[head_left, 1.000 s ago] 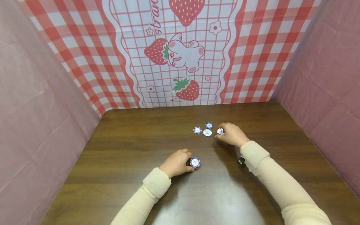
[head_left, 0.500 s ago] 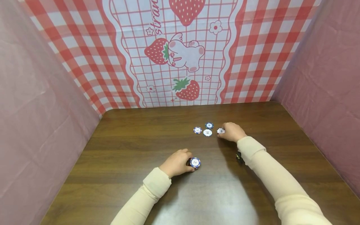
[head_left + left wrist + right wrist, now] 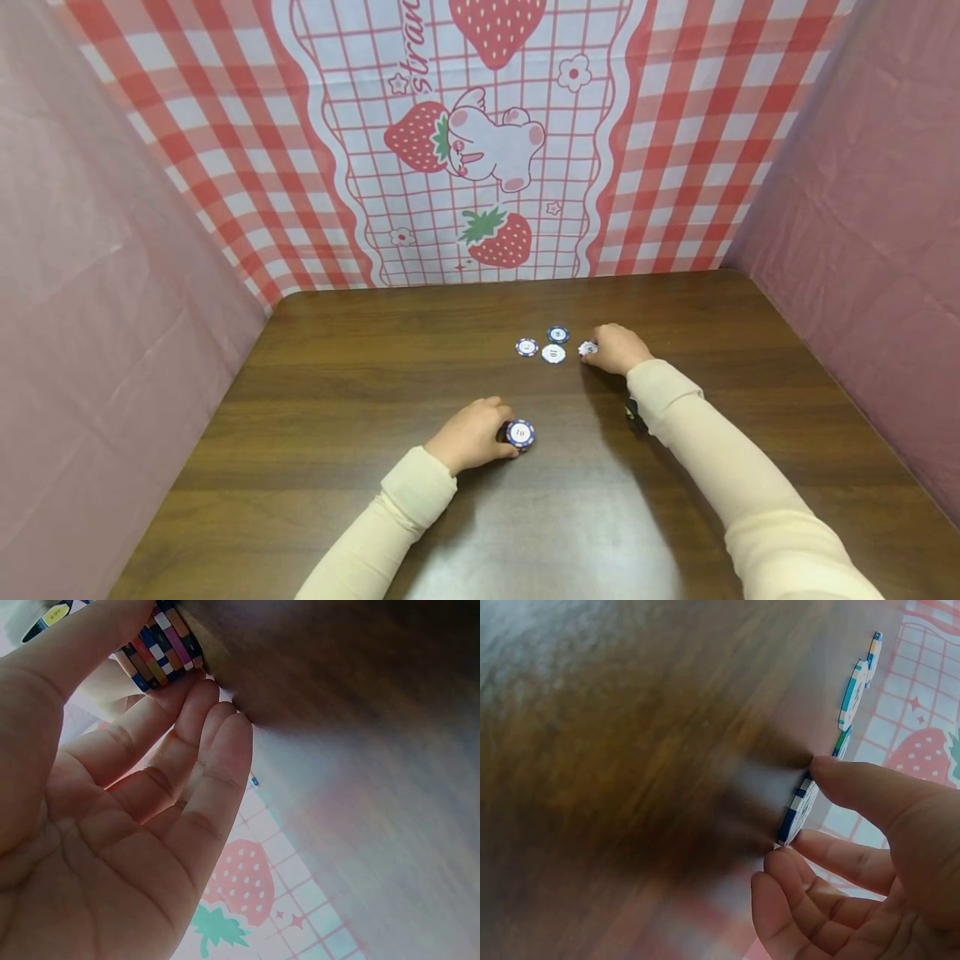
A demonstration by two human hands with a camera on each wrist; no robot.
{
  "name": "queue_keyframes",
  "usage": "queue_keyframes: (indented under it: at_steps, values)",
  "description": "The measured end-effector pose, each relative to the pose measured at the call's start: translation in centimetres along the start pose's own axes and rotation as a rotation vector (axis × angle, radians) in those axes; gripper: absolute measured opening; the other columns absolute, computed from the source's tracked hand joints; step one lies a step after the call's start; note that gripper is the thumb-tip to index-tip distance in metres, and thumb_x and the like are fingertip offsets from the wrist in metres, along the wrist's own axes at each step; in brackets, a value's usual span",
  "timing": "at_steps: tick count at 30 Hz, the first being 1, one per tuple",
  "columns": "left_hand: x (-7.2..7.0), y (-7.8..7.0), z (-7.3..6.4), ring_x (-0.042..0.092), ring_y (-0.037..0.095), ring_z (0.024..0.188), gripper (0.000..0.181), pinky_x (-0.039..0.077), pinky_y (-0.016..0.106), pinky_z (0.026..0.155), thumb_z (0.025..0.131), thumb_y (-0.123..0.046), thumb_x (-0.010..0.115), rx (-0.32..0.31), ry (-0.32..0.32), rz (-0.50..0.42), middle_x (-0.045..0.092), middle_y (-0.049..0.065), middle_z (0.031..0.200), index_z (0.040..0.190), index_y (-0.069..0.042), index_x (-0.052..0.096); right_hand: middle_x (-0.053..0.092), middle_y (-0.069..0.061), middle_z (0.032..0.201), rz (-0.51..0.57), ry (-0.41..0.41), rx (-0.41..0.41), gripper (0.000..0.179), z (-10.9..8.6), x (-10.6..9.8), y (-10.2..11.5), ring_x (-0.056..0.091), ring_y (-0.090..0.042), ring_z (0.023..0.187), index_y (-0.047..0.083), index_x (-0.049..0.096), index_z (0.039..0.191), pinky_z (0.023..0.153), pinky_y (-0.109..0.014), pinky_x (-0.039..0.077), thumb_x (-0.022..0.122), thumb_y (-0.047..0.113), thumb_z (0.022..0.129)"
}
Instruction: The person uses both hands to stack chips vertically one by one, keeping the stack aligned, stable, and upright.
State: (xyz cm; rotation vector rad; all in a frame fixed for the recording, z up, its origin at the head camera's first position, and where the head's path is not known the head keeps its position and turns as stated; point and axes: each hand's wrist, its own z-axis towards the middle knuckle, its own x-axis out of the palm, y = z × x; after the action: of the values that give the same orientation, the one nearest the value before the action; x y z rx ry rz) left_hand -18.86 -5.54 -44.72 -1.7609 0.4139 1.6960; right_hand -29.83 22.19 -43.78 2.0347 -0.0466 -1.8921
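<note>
I have the left grip (image 3: 474, 435) half closed, its thumb on one side and its fingertips on the other, holding a stack of chips (image 3: 520, 434) on the worktop (image 3: 337, 375). The stack's top face reads 10 inside a blue rim, and the left wrist view shows several striped edges piled together at the fingertips. My right grip (image 3: 621, 348) is farther forward and to the right, drawn in to a narrow gap, its thumb and fingertips pinching a white-faced chip (image 3: 588, 349) by the edge; I can't tell whether that chip's underside touches the worktop. Near the right grip, on its left, three more lie close together: a dark blue chip (image 3: 557, 335), a white chip (image 3: 553, 354) marked 10 and, farthest from that grip, a blue-rimmed chip (image 3: 527, 347). Behind the right grip, a small black device (image 3: 636, 415) shows below the sleeve (image 3: 663, 387). Beyond both grips I see a red-checked strawberry cloth (image 3: 690, 125)
</note>
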Motion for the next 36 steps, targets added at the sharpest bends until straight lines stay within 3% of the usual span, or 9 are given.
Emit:
queue_keyframes:
  at_steps: [6, 19, 30, 36]
  values:
    - [-0.1, 0.0, -0.1, 0.061, 0.016, 0.088, 0.034, 0.049, 0.03, 0.083, 0.075, -0.034, 0.082, -0.002, 0.001, -0.002, 0.063, -0.002, 0.093, 0.099, -0.013, 0.07, 0.059, -0.008, 0.071, 0.002, 0.0, 0.004, 0.019, 0.1, 0.0, -0.1, 0.048, -0.022, 0.067, 0.006, 0.063, 0.071, 0.066, -0.043, 0.045, 0.068, 0.019, 0.083]
    - [-0.1, 0.0, -0.1, 0.06, 0.016, 0.087, 0.034, 0.049, 0.029, 0.081, 0.075, -0.035, 0.082, -0.006, 0.001, -0.005, 0.062, -0.002, 0.091, 0.098, -0.013, 0.07, 0.04, 0.001, 0.06, 0.028, 0.029, 0.026, 0.034, -0.1, -0.2, -0.4, 0.039, -0.017, 0.06, 0.012, 0.048, 0.058, 0.055, -0.032, 0.032, 0.07, 0.022, 0.082]
    - [-0.1, 0.0, -0.1, 0.06, 0.016, 0.088, 0.034, 0.049, 0.029, 0.082, 0.075, -0.035, 0.082, -0.002, -0.002, 0.002, 0.062, -0.002, 0.093, 0.098, -0.013, 0.07, 0.041, 0.002, 0.059, 0.047, 0.021, -0.001, 0.03, -0.9, -1.0, 0.3, 0.039, -0.015, 0.059, 0.011, 0.049, 0.061, 0.053, -0.03, 0.032, 0.069, 0.022, 0.08]
    - [0.0, 0.0, -0.1, 0.061, 0.016, 0.088, 0.034, 0.049, 0.03, 0.083, 0.076, -0.035, 0.081, -0.005, 0.005, 0.0, 0.063, -0.002, 0.094, 0.099, -0.013, 0.07, 0.055, -0.002, 0.066, 0.059, -0.02, -0.051, 0.02, -1.9, -1.5, 1.2, 0.047, -0.017, 0.062, 0.006, 0.061, 0.074, 0.058, -0.033, 0.04, 0.071, 0.023, 0.08]
